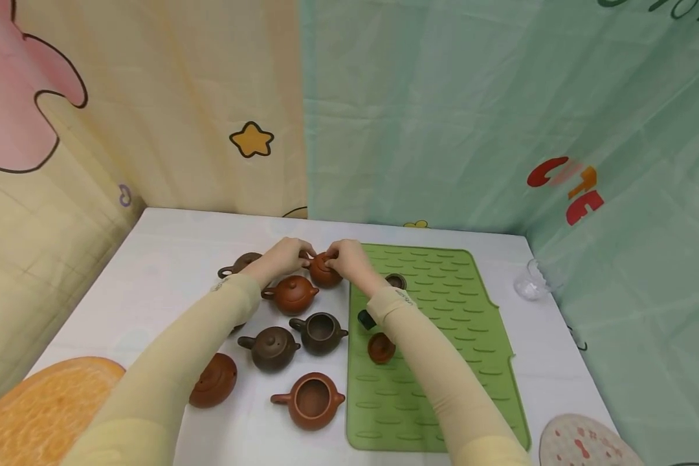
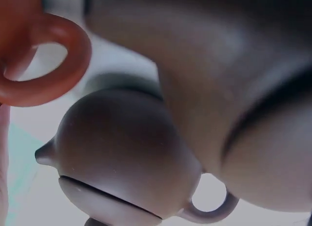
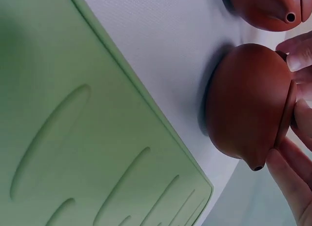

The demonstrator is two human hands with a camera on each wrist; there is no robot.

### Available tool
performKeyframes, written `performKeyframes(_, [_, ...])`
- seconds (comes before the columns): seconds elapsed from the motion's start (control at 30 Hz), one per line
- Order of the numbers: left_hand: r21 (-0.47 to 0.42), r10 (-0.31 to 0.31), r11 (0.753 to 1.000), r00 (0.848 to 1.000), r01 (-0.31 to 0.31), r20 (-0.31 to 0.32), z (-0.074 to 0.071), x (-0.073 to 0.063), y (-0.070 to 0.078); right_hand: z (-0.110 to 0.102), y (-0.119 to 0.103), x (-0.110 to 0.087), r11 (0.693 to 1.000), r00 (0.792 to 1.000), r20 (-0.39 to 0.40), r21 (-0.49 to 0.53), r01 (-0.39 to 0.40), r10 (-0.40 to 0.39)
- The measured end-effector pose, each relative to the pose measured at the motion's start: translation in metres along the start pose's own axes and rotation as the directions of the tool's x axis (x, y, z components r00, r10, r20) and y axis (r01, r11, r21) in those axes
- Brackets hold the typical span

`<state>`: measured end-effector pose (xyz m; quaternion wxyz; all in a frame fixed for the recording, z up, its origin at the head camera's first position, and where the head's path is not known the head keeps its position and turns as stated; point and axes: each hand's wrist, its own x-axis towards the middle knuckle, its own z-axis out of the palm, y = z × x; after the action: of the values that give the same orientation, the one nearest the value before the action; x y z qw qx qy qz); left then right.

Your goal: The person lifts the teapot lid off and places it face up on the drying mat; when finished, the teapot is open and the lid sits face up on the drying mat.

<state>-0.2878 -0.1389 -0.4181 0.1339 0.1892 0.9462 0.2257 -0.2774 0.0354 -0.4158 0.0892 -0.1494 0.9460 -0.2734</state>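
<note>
At the back of the table, both hands are on a reddish-brown lidded clay teapot (image 1: 325, 274), just left of the green mat. My left hand (image 1: 285, 257) pinches its handle from the left side. From the right, my right hand (image 1: 351, 261) has thumb and fingers at the lid (image 3: 287, 113), around the knob and close above the spout (image 3: 257, 166). The lid sits on the pot in the right wrist view. Close in front stands another reddish teapot (image 1: 292, 296). A dark brown teapot (image 2: 126, 143) shows in the left wrist view.
More teapots stand in front: a dark lidded one (image 1: 272, 349), an open dark one (image 1: 320, 333) and an open reddish one (image 1: 312, 402). On the green mat (image 1: 443, 401) lie a small reddish lid (image 1: 381, 348) and a black object (image 1: 366, 319). A clear crumpled item (image 1: 531, 283) sits right.
</note>
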Motion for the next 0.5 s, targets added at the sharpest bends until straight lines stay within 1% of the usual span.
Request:
performKeyframes(0.1, [0.01,-0.006,1.0,1.0,0.006,0.005,0.0,0.001,0.0,0.0,-0.001,-0.001,1.0,1.0,-0.008,-0.016,0.012,-0.012])
performKeyframes(0.2, [0.024,-0.003,1.0,1.0,0.003,0.006,-0.001,0.001,0.001,0.0,0.001,0.0,1.0,1.0,-0.018,0.012,0.014,-0.014])
performKeyframes(0.27, [0.034,0.004,0.999,1.0,-0.004,0.003,-0.002,0.002,0.002,0.0,0.005,-0.001,0.997,0.999,-0.034,0.073,-0.003,0.005])
performKeyframes(0.33, [0.038,0.007,0.999,1.0,-0.007,0.004,-0.002,0.003,0.002,0.0,0.01,0.0,0.986,0.998,-0.057,0.163,-0.025,0.034])
performKeyframes(0.4, [0.045,0.009,0.999,1.0,-0.009,0.006,-0.003,0.004,0.003,-0.003,0.015,-0.002,0.963,0.995,-0.071,0.265,-0.053,0.074])
performKeyframes(0.43, [0.04,0.003,0.999,1.0,-0.003,0.009,-0.003,0.004,0.003,-0.005,0.018,-0.002,0.943,0.993,-0.074,0.325,-0.067,0.096])
performKeyframes(0.47, [0.039,-0.001,0.999,1.0,0.0,0.011,-0.003,0.005,0.003,-0.008,0.022,-0.003,0.916,0.991,-0.068,0.394,-0.076,0.112])
performKeyframes(0.5, [0.038,-0.003,0.999,1.0,0.002,0.012,-0.003,0.005,0.003,-0.011,0.026,-0.005,0.878,0.99,-0.055,0.471,-0.086,0.127])
